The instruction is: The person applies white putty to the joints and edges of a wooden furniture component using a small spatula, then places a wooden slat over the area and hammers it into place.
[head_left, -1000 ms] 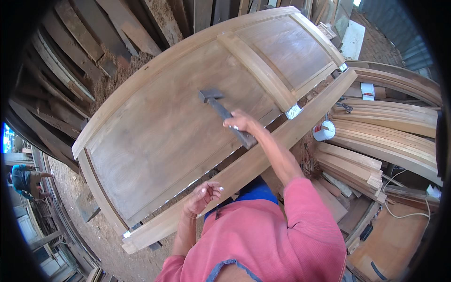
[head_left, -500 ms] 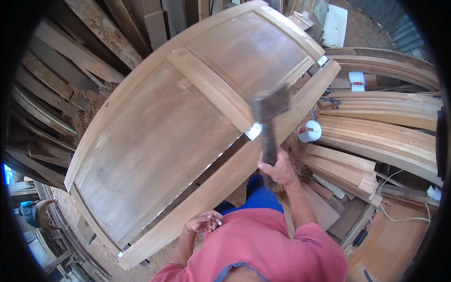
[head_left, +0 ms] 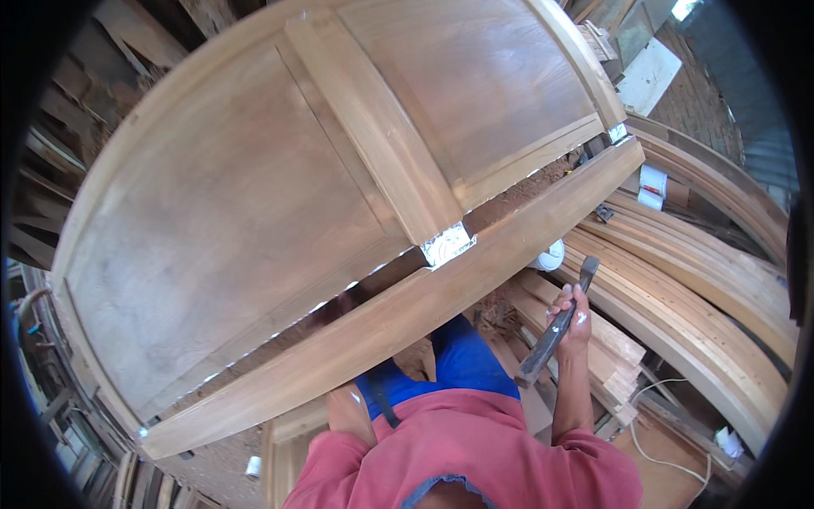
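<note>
My right hand (head_left: 572,318) is closed round a dark hammer (head_left: 549,341), held tilted beside the wooden rail; white smears show on the fingers. The left forearm (head_left: 350,414) passes under that curved rail (head_left: 365,335), which covers most or all of my left hand. A blurred reddish shape in the gap beyond may be part of it. Along its far side the rail lies apart from a large arched wooden panel (head_left: 229,195). White paste (head_left: 448,244) coats the joint at the middle upright (head_left: 373,123), and more sits at the right-end joint (head_left: 617,132).
Curved planks (head_left: 678,288) are stacked on the right, with shorter timber (head_left: 606,339) in front. A white can (head_left: 551,256) stands beside the rail. A pale cord (head_left: 670,382) loops at lower right. Boards (head_left: 127,51) lean at upper left.
The hammer has swung down and right, away from over the rail. My left hand has gone from in front of my body to beneath the rail. The view has shifted closer to the panel.
</note>
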Available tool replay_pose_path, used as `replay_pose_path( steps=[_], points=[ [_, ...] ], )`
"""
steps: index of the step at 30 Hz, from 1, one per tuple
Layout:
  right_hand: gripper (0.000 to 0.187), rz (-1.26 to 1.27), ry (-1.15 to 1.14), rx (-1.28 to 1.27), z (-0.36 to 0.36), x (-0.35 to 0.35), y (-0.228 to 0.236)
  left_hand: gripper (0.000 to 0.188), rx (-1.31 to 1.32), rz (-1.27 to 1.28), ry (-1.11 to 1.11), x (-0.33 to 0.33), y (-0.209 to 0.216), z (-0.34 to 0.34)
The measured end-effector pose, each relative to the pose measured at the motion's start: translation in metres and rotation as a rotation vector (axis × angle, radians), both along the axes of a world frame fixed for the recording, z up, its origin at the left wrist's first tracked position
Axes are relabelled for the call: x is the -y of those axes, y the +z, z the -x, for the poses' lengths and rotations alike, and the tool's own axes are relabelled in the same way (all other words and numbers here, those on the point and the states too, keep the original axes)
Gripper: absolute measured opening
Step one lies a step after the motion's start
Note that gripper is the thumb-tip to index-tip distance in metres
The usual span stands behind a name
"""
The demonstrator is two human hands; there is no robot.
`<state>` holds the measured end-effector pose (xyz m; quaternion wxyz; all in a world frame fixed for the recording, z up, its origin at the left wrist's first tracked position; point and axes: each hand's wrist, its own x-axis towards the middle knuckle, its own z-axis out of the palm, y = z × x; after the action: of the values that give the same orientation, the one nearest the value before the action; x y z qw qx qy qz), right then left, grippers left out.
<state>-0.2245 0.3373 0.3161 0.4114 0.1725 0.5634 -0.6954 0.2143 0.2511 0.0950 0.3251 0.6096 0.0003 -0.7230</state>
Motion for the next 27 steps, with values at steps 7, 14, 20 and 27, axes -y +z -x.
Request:
replay_pose_path(
  steps=[7,14,20,27],
  points=[
    [0.033,-0.039,-0.034,0.152,0.009,-0.043,-0.072,0.029,0.212,0.139,-0.349,-0.007,-0.03,0.02],
    [0.036,-0.047,0.11,0.271,0.023,-0.086,-0.085,0.03,0.281,0.151,-0.48,-0.014,-0.029,0.015],
    [0.033,-0.051,-0.067,0.356,0.023,-0.045,-0.053,0.03,0.304,0.161,-0.549,-0.011,-0.031,0.017],
    [0.035,0.018,0.082,0.352,-0.01,0.012,-0.035,0.031,0.327,0.202,-0.643,-0.008,-0.031,0.013]
  ],
)
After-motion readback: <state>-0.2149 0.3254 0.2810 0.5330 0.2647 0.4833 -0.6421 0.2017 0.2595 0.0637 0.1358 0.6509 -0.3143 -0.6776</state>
